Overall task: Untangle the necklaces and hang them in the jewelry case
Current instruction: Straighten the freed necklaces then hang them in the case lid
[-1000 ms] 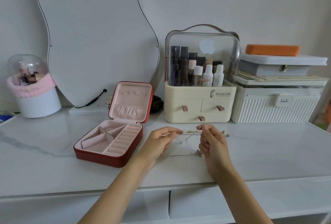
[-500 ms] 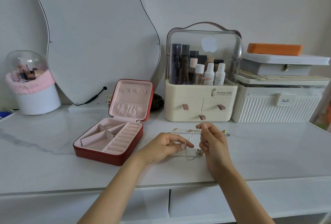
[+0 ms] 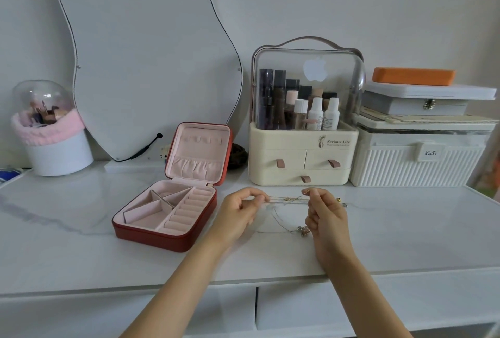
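Observation:
Thin gold and silver necklaces stretch between my two hands just above the white table. My left hand pinches the chains at their left end. My right hand pinches them at the right end. A loop of chain with a small pendant sags onto the table below. More chain and small beads lie behind my right hand. The red jewelry case stands open to the left, its pink lid upright with small hooks and a pocket.
A cream cosmetics organizer with a clear dome stands right behind my hands. A white ribbed box with stacked boxes sits at the right. A wavy mirror leans on the wall. A brush holder with pink trim stands far left.
My left hand has risen from the pendant on the table and pulled left, drawing the chains taut again. My right hand has stayed where it was.

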